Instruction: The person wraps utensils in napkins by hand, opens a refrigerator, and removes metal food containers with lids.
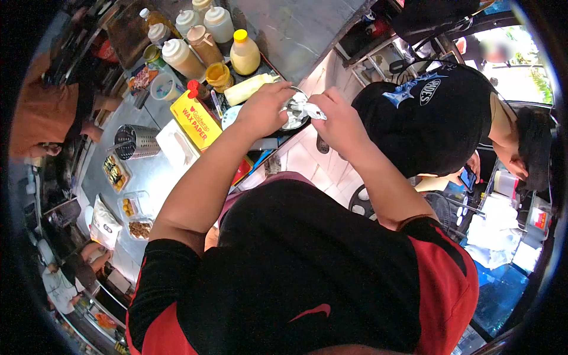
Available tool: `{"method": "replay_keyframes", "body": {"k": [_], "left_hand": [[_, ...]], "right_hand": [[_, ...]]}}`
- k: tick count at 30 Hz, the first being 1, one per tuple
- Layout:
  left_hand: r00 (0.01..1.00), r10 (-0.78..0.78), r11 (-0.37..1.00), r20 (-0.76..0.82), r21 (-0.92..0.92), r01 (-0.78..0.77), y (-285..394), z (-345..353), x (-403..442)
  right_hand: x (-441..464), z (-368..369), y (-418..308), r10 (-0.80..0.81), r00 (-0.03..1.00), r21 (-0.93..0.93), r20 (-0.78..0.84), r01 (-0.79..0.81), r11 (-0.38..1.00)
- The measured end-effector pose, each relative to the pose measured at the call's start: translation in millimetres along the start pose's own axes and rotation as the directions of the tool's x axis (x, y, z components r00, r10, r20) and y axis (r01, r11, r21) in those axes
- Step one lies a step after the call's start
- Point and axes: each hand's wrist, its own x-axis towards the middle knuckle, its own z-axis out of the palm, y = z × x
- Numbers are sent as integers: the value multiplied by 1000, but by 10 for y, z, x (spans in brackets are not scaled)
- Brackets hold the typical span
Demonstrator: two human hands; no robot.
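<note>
Both of my hands are over a round dark-rimmed container (302, 125) at the counter's right edge. White crumpled material (297, 110) lies in and above it. My left hand (264, 110) rests at the container's left side with its fingers bent over the rim; what they hold, if anything, is hidden. On the right, my right hand (339, 120) pinches the white crumpled material. A pale yellow squeeze bottle (245, 90) lies tilted just beyond my left hand. Close by stand an open mustard-coloured jar (219, 77) and a yellow-capped bottle (245, 54).
Several squeeze bottles (182, 57) stand at the back left. A yellow wax paper box (196, 120), a perforated metal cylinder (137, 142) and food trays (115, 173) are on the metal counter (94, 161). A person in black (423, 118) bends close at the right, near a phone (468, 177).
</note>
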Motion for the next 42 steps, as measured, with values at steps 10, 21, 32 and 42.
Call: {"method": "replay_keyframes", "body": {"k": [10,21,32,42], "left_hand": [[985,165,956,-49,254,-147,171,26,104],[994,-55,930,96,367,16,279,175,232],[993,9,983,-122,182,13,14,210,120],[994,-5,999,-109,42,10,-62,191,166]], "right_hand": [[-51,-535,-146,73,994,53,-83,-68,996],[-196,-642,44,113,978,121,-173,-93,988],[-81,-527,53,159,967,218,-198,-115,969],[204,-450,-223,53,994,-26,-94,-56,998]]}}
